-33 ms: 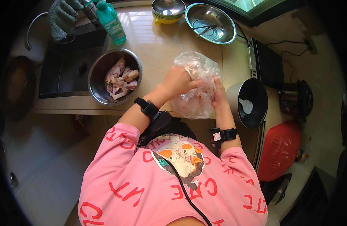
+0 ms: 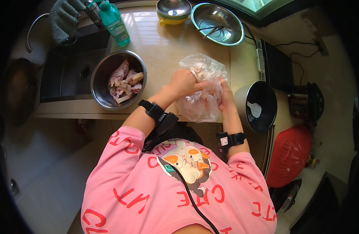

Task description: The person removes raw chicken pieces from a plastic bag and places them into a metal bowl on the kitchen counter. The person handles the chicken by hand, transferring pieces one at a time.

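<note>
A clear, crumpled plastic bag is held over the front edge of the counter, with pale pinkish pieces showing dimly through it. My left hand grips it from the left, thumb stretched across the plastic and the other fingertips hidden in its folds. On the opposite side my right hand is closed round the bag, its fingers partly covered. To the left stands a steel bowl holding several pieces of raw, bony meat.
A sink lies at the left, near a green pump bottle. Stacked bowls and a steel basin with dark utensils are at the back. On the right are a dark pot with a white scoop and a red cover.
</note>
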### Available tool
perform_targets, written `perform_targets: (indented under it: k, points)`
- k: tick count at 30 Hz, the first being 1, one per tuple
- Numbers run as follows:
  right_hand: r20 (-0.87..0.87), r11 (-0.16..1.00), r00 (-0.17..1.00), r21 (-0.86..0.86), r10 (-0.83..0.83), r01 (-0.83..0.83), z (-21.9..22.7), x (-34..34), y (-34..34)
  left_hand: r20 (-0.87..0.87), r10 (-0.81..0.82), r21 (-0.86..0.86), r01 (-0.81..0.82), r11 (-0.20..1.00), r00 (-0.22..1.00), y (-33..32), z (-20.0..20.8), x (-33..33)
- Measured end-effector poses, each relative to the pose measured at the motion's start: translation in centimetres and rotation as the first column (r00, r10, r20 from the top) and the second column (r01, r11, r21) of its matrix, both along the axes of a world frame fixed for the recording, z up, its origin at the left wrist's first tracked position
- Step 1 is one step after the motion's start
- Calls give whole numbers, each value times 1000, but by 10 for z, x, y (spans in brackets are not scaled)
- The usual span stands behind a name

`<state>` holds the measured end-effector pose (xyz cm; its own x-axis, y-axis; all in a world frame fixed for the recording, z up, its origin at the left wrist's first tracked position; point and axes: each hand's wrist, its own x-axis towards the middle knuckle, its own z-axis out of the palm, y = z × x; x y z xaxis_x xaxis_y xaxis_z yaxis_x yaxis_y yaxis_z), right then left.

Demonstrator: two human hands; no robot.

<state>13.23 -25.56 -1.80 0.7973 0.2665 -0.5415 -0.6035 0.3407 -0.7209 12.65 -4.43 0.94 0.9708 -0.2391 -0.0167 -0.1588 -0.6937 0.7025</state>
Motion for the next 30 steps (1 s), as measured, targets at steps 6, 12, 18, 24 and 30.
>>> perform_targets:
  k: [6,12,18,24,30]
  points:
    - [-1,996,998,-68,-59,59,-9,0,3,-46,88,-96,-92,991,995,-7,-20,-2]
    - [12,984,1000,177,7,-9,-31,-32,13,-342,265,112,-241,964,902,-6,-2,1]
    - [74,979,976,16,203,-205,-32,-25,-1,-288,220,-154,-272,950,932,1,-20,-1]
    - [6,959,961,-69,276,-275,-25,-24,-10,-249,-59,-551,-92,829,967,6,-50,4]
    - [-101,951,957,-123,273,-285,-12,-14,-4,-301,5,-497,-162,852,954,0,-49,2]
